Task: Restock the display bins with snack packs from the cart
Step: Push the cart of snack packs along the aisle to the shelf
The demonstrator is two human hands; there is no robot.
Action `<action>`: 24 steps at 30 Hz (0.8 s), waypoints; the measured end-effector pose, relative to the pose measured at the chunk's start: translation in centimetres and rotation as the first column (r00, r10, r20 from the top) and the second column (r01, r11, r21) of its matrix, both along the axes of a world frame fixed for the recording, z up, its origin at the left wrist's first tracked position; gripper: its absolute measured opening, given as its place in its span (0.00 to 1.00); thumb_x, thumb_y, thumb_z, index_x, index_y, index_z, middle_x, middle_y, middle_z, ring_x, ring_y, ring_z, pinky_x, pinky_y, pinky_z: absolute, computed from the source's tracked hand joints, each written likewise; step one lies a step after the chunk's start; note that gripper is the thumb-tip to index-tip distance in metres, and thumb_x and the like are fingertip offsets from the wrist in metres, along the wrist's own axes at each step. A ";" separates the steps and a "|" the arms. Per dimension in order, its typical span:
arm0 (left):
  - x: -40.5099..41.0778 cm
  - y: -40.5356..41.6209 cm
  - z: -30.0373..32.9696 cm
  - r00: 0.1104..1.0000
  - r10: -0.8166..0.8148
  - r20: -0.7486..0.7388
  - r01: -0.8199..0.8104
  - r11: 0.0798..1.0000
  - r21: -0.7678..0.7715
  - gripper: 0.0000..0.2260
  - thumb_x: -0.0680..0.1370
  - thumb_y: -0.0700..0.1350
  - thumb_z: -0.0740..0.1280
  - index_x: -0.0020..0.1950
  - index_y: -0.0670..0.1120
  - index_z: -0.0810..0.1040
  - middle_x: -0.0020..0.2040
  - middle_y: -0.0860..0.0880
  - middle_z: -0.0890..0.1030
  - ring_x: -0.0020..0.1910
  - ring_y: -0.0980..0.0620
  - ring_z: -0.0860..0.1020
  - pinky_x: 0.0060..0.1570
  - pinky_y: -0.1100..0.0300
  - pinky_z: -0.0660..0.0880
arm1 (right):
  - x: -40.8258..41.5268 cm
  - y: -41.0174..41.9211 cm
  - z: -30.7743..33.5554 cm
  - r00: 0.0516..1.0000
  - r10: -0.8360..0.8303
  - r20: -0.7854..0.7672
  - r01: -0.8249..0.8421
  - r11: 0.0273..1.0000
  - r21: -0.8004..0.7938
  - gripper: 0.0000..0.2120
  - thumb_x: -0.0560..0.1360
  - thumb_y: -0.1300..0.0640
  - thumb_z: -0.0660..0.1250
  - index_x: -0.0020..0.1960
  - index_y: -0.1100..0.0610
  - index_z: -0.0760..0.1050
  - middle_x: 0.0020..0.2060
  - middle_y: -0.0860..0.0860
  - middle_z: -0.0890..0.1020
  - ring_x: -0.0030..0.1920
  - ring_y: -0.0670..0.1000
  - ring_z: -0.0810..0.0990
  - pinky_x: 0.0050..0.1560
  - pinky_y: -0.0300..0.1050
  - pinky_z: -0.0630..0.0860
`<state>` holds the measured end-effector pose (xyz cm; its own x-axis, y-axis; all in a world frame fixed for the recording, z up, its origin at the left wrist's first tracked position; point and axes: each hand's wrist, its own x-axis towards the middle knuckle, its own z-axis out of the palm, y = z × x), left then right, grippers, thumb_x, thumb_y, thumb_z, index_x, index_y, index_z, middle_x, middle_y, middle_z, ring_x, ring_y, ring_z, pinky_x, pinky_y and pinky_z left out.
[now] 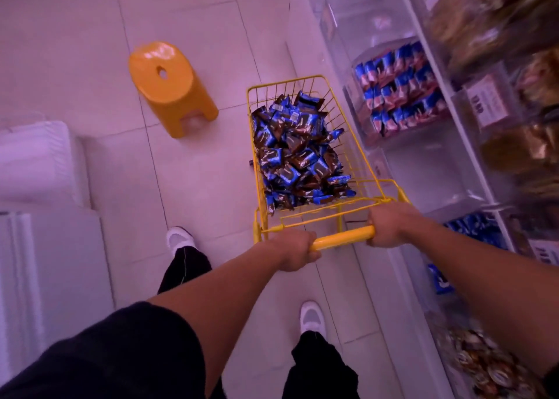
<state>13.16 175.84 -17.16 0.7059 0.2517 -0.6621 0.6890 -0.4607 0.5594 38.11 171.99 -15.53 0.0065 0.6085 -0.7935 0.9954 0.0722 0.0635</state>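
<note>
Both hands, left (295, 252) and right (388, 224), grip the cart handle (343, 237). The snack packs (298, 153) heap in the cart (317, 144) at 12 o'clock; display bins (402, 96) at 2; a stool (169, 87) at 10.

One head-worn wide-angle view looks steeply down and forward over both forearms, close above the cart (305, 144), taking in the floor (75, 50) left and display bins (402, 90) right
</note>
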 end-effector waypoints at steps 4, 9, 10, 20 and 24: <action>-1.2 7.5 1.3 0.969 -0.228 0.094 0.242 0.950 -0.197 0.14 0.83 0.51 0.61 0.63 0.44 0.73 0.59 0.41 0.79 0.58 0.41 0.76 0.56 0.52 0.72 | 0.1 4.2 1.1 0.985 -0.038 0.171 0.078 0.970 -0.232 0.17 0.62 0.39 0.70 0.44 0.50 0.81 0.43 0.47 0.85 0.47 0.51 0.84 0.39 0.41 0.75; -4.6 25.3 4.6 0.968 -0.170 0.184 0.170 0.985 0.016 0.09 0.80 0.48 0.65 0.57 0.47 0.80 0.48 0.48 0.82 0.49 0.46 0.79 0.49 0.54 0.75 | -3.2 11.3 3.1 0.978 -0.107 0.177 0.192 0.790 -0.583 0.26 0.67 0.47 0.79 0.61 0.56 0.79 0.58 0.51 0.83 0.58 0.54 0.81 0.54 0.43 0.76; -4.7 29.1 4.8 0.974 -0.145 0.177 0.132 0.988 0.082 0.09 0.80 0.47 0.65 0.57 0.48 0.80 0.48 0.48 0.82 0.49 0.45 0.79 0.49 0.54 0.75 | -4.3 13.5 3.4 0.962 -0.254 0.096 0.266 0.816 -0.513 0.27 0.67 0.48 0.79 0.62 0.55 0.77 0.59 0.52 0.81 0.58 0.55 0.80 0.55 0.43 0.75; 6.5 50.9 -0.5 0.898 -0.439 -0.020 0.420 0.844 0.333 0.22 0.81 0.44 0.62 0.75 0.48 0.67 0.71 0.44 0.71 0.67 0.42 0.72 0.65 0.49 0.70 | -11.2 38.6 -7.7 0.194 -0.847 -0.495 0.970 0.240 -0.031 0.38 0.76 0.44 0.70 0.74 0.65 0.60 0.72 0.63 0.68 0.72 0.61 0.68 0.68 0.53 0.69; 12.3 53.9 -3.2 0.717 -0.695 -0.055 0.668 0.662 0.341 0.26 0.81 0.42 0.59 0.79 0.49 0.60 0.78 0.45 0.63 0.72 0.40 0.66 0.68 0.46 0.68 | -11.4 40.2 -10.9 0.093 -0.864 -0.495 0.995 0.090 0.030 0.16 0.78 0.52 0.67 0.62 0.60 0.74 0.59 0.61 0.80 0.62 0.62 0.77 0.57 0.52 0.74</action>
